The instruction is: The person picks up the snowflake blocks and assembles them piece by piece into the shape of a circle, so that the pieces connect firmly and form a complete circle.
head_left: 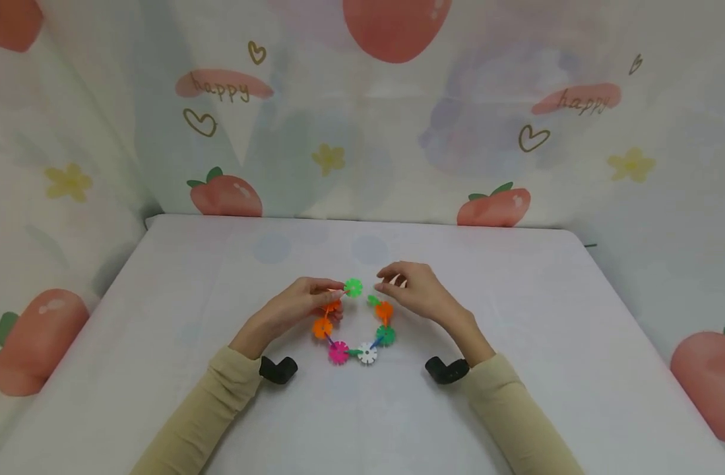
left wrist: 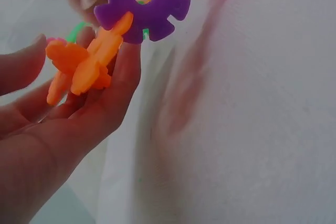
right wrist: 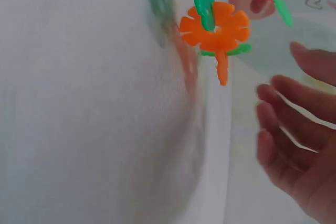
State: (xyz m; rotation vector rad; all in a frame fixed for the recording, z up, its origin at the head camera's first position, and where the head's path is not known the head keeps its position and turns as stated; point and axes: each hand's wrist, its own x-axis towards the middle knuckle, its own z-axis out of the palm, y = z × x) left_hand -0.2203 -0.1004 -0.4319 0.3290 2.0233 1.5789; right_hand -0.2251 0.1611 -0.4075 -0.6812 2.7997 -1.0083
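A chain of notched plastic snowflake discs hangs in an almost closed ring, with orange [head_left: 322,328], pink [head_left: 338,352], white [head_left: 367,354] and green [head_left: 386,336] discs among others. My left hand [head_left: 297,302] grips the ring's upper left part, thumb and fingers around orange discs [left wrist: 86,64]. A bright green disc [head_left: 353,287] sits beyond its fingertips. A purple disc [left wrist: 142,3] shows above that hand in the left wrist view. My right hand [head_left: 418,290] holds nothing; its fingers are loosely bent beside the right end, near an orange disc [right wrist: 218,27] and a green one edge-on [head_left: 373,300].
Both hands work over a white-covered table [head_left: 190,284]. A black angled piece sits at the left wrist [head_left: 278,370] and another at the right wrist [head_left: 446,371]. A printed curtain [head_left: 362,132] with fruit and hearts stands behind the table and along its sides.
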